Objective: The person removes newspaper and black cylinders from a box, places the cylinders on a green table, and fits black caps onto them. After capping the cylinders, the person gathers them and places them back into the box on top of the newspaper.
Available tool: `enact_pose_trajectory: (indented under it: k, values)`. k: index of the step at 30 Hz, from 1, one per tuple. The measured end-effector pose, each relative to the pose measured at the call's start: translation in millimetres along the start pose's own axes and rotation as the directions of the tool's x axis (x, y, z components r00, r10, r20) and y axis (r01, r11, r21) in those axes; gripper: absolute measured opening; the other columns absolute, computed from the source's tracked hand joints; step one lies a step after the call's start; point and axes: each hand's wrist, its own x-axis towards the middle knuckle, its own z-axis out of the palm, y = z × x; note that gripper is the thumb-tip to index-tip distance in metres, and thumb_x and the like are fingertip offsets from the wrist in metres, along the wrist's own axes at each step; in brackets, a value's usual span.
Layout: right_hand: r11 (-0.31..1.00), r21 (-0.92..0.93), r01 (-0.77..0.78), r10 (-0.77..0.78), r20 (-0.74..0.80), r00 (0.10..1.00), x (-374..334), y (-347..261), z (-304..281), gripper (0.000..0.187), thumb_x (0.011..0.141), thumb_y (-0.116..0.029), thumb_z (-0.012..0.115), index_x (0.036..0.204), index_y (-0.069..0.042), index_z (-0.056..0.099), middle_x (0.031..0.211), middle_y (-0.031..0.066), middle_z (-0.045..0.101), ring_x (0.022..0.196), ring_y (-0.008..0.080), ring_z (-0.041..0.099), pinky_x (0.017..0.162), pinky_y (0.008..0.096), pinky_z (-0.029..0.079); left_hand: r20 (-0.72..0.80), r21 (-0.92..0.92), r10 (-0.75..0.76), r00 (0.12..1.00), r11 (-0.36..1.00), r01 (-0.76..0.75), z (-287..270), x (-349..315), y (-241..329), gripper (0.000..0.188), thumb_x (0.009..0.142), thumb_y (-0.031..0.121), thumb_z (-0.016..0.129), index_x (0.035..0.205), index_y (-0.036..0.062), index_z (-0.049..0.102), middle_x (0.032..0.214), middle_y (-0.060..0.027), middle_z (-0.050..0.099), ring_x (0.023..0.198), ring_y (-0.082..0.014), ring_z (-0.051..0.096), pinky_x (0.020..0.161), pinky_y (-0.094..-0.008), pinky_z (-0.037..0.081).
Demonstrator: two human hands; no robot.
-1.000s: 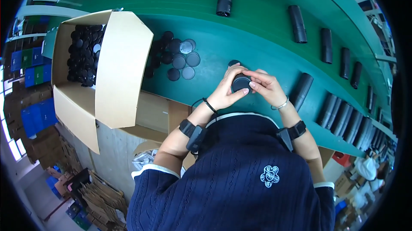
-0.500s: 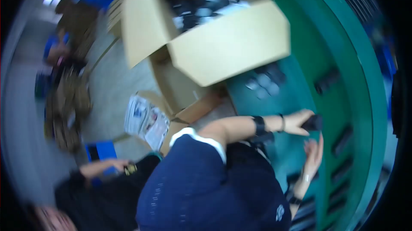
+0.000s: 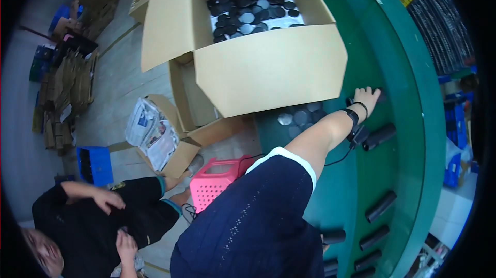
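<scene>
My left hand [image 3: 366, 103] is stretched out over the green conveyor belt, palm down. Its fingers curl over a black cylinder [image 3: 382, 95] whose ends show on both sides of the hand. Just nearer on the belt lies another black cylinder [image 3: 380, 137]. My right hand [image 3: 326, 247] is almost wholly hidden behind my dark blue shirt; only a sliver of it shows beside a black cylinder [image 3: 335, 236] low in the view. Several round dark discs [image 3: 300, 118] lie on the green surface to the left of my left forearm.
An open carton [image 3: 274, 71] full of dark discs stands at the far side. More black cylinders [image 3: 381, 206] lie along the belt's right part. To the left are a pink stool [image 3: 212, 185], a carton with newspaper [image 3: 181, 151], a blue bin [image 3: 98, 164] and a seated co-worker [image 3: 77, 231].
My left hand has moved farther away along the belt, from one black cylinder to another place. My right hand has drawn back toward my body and mostly out of sight. The view has shifted.
</scene>
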Motion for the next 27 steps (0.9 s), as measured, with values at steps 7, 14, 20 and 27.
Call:
enact_pose_trajectory:
  k: [7,14,20,27]
  values:
    - [0.978,-0.171,0.121,-0.113,0.058,0.992,90.7,-9.7,-60.1,0.074,0.084,-0.023,0.070,0.141,0.000,0.028,0.128,0.0171,0.048,0.108,0.0239,0.051,0.094,0.0358,0.041,-0.264,0.165,0.119,0.957,0.983,-0.077,17.1,-4.4,6.8,0.047,0.082,0.025,0.058,0.128,0.0163,0.049,0.135,-0.0205,0.041,0.132,-0.0421,0.030,0.101,-0.0609,0.026]
    - [0.910,-0.232,0.345,-0.290,0.242,0.926,14.0,-96.3,40.8,0.072,0.086,-0.020,0.068,0.142,0.001,0.027,0.132,0.0192,0.046,0.113,0.0248,0.050,0.097,0.0370,0.040,0.156,-0.558,0.165,0.974,0.828,-0.051,-9.0,-165.7,73.5,0.047,0.061,0.025,0.070,0.102,0.0015,0.065,0.126,-0.0240,0.044,0.117,-0.0388,0.041,0.098,-0.0503,0.036]
    - [0.581,-0.327,0.746,-0.529,0.546,0.650,-8.5,-150.1,139.2,0.081,0.085,-0.016,0.068,0.145,0.003,0.017,0.140,0.0246,0.035,0.121,0.0288,0.044,0.103,0.0378,0.036,0.239,-0.853,0.311,0.920,0.520,0.045,6.7,-270.8,44.4,0.087,0.068,0.057,0.073,0.117,-0.0084,0.043,0.107,-0.0264,0.056,0.102,-0.0415,0.056,0.082,-0.0435,0.048]
    - [0.702,-0.089,0.706,-0.484,0.667,0.566,-8.7,-152.0,161.7,0.072,0.094,-0.032,0.054,0.146,0.003,0.018,0.144,0.0222,0.031,0.129,0.0282,0.038,0.107,0.0388,0.031,0.061,-0.896,0.180,0.982,0.443,-0.025,-21.3,-313.2,2.8,0.074,0.070,0.041,0.075,0.118,-0.0052,0.042,0.109,-0.0240,0.056,0.103,-0.0370,0.057,0.084,-0.0415,0.047]
